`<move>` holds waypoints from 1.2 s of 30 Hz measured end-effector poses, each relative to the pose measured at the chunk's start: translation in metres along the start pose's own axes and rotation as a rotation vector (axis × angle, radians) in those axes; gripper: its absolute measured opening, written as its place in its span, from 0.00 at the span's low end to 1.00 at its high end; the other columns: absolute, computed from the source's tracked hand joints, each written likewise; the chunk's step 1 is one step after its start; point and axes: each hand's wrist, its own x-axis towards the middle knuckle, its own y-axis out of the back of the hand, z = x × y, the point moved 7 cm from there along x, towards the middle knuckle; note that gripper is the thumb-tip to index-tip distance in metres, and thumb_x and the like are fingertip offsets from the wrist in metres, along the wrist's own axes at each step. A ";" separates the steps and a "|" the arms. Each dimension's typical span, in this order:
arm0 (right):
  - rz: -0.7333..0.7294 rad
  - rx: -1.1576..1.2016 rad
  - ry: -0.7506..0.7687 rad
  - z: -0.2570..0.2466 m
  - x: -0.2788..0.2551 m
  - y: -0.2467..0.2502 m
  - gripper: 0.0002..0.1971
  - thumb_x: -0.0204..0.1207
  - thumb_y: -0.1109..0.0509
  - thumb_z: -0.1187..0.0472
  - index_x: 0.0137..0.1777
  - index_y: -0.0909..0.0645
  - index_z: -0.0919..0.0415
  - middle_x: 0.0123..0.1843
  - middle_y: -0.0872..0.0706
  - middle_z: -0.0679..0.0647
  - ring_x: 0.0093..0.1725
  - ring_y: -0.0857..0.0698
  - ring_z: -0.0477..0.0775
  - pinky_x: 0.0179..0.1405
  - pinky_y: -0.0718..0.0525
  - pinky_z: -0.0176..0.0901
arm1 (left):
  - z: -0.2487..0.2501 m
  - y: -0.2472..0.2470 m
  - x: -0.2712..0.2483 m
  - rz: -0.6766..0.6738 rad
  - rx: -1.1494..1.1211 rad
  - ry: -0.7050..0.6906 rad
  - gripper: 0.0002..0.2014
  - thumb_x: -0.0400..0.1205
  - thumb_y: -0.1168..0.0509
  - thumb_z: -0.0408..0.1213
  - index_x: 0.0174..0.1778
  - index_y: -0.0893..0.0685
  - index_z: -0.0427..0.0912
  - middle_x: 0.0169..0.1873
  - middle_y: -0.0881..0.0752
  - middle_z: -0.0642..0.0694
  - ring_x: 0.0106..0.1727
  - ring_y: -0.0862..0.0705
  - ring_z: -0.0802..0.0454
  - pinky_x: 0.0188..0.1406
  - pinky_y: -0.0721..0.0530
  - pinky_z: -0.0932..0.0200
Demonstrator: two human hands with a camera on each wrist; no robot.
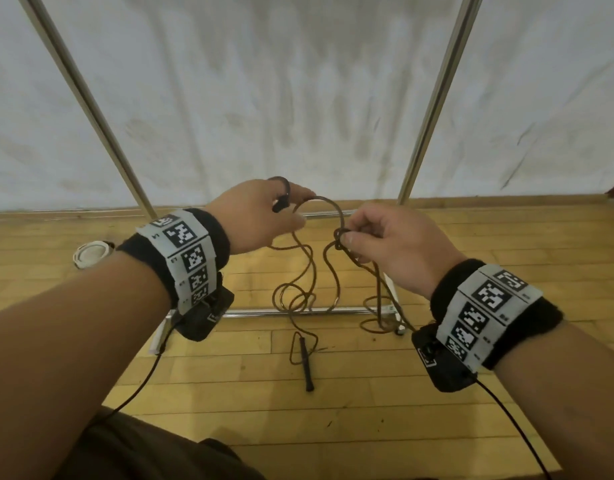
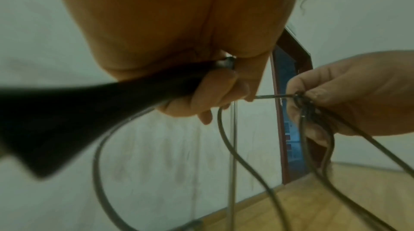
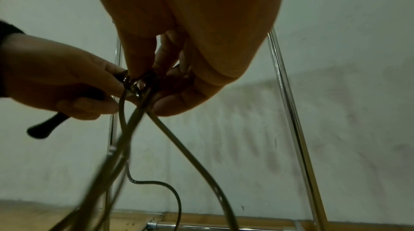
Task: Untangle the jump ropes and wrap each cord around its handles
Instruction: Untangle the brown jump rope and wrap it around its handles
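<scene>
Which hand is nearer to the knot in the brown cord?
Right. The right hand pinches the knot between its fingertips. The left hand is apart from it, to its left, gripping a black handle.

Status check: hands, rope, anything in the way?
Left hand grips black handle. Right hand pinches knot in brown cord. Second handle on floor; slack looped over metal rack base.

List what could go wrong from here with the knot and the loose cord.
1. The right hand pinches the knot; pulling against the left hand, which grips a black handle, could tighten it.
2. Loose cord lies looped over the metal floor bar and may snag.
3. The other handle on the floor could drag.
</scene>
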 end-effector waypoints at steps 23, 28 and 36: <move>-0.169 0.418 -0.142 -0.004 -0.006 0.003 0.13 0.82 0.26 0.66 0.64 0.21 0.62 0.49 0.08 0.66 0.44 0.06 0.63 0.46 0.05 0.55 | 0.017 -0.019 -0.004 -0.091 -0.453 -0.064 0.02 0.77 0.25 0.49 0.43 0.12 0.62 0.27 0.14 0.56 0.29 0.18 0.53 0.25 0.21 0.60; -0.049 0.102 -0.118 0.014 -0.001 0.014 0.05 0.82 0.30 0.67 0.52 0.14 0.56 0.45 0.08 0.60 0.42 0.06 0.51 0.53 0.07 0.61 | 0.005 -0.012 -0.002 -0.108 -0.349 0.025 0.07 0.84 0.23 0.48 0.44 0.14 0.55 0.44 0.09 0.39 0.37 0.17 0.46 0.35 0.18 0.50; 0.115 -0.081 -0.118 0.021 0.005 0.018 0.09 0.85 0.38 0.61 0.57 0.17 0.50 0.49 0.12 0.44 0.49 0.14 0.45 0.47 0.17 0.38 | 0.004 -0.010 -0.001 -0.039 -0.317 0.128 0.16 0.84 0.27 0.60 0.43 0.14 0.50 0.22 0.23 0.56 0.26 0.25 0.55 0.27 0.22 0.57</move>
